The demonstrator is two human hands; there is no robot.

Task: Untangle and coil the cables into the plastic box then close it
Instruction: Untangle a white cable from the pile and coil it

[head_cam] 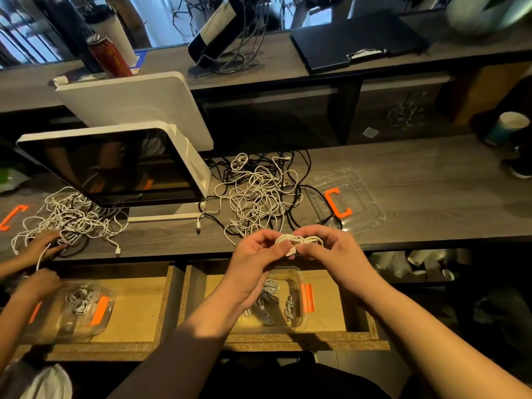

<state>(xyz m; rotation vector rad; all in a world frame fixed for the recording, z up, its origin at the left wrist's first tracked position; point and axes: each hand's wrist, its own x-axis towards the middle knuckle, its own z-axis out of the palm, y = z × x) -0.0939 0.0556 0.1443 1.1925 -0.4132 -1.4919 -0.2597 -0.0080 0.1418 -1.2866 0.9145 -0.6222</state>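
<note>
Risk first: the white coil [299, 242], a small bundle wound on itself, looks only partly secured, and if either grip slackens before the loose end is tucked, the loops would likely spring open and need rewinding. A drop from this height could also miss the plastic box [299, 321] and land on the drawer floor beside it. Both hands are together above that box, clamped on the coil: the left hand [256, 254] pinches its near-left end between thumb and fingers, the right hand [334, 251] curls round its right side. The coil sits between the two sets of fingertips, held clear of the desk edge. The box lies directly below the hands in an open drawer, already holding a few wound cables, orange latch on its right wall. Beyond the box, on the desk, lies the tangled pile [259, 194] of white and black cables, well short of sorted. The clear lid [362, 194] with an orange clip rests on the desk beyond and right of the box, untouched. Judged stage: mid-task, many cables left.
</note>
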